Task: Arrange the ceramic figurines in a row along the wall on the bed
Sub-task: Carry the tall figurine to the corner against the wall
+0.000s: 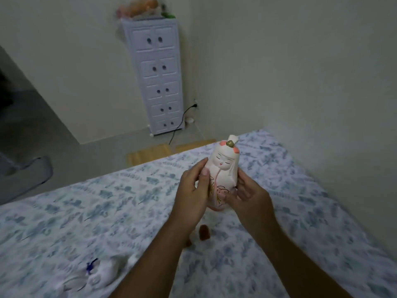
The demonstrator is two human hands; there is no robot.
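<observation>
I hold a white and pink ceramic doll figurine (224,166) upright above the bed (86,211), its painted face turned toward me. My left hand (192,193) grips its left side and my right hand (247,197) cups its right side and lower front. A white figurine with blue markings (96,276) lies blurred on the sheet at the lower left. A small brown figurine (204,232) stands on the sheet below my hands, partly hidden by my left forearm. The wall (322,82) runs along the bed's right side.
A tall white drawer cabinet (160,82) stands in the room's far corner with soft toys on top. A black cable (182,119) runs from a wall socket beside it. Wooden boards (150,154) show at the foot of the bed. Grey floor lies to the left.
</observation>
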